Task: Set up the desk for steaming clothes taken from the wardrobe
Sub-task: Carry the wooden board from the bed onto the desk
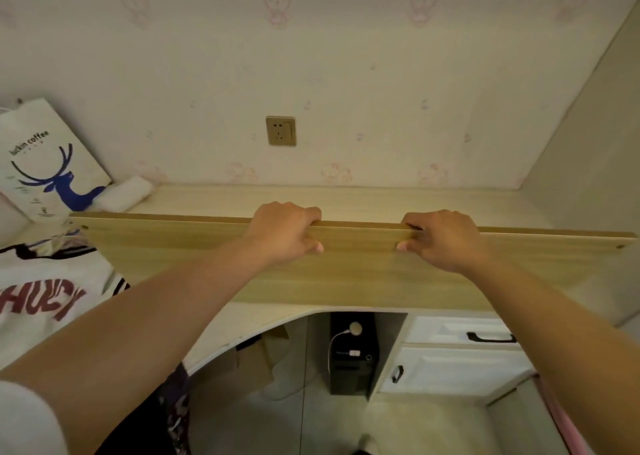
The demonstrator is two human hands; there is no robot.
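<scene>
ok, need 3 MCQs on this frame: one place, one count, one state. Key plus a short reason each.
1. Where is the gold wall socket relative to the long light wooden board?
A. On the wall above and behind it
B. Under the desk
C. On the board's right end

2. How many hands grip the board?
A. None
B. One
C. Two

3. How does the white paper bag with the blue deer print stand?
A. Flat on the floor
B. Leaning against the wall at the desk's left rear
C. Hanging from a drawer handle

Key: 1 A, the socket sits on the wallpaper beyond the board's far edge. 2 C, the left hand and the right hand both curl fingers over its far edge. 3 B, it tilts back against the wall on the pale desk top.
</scene>
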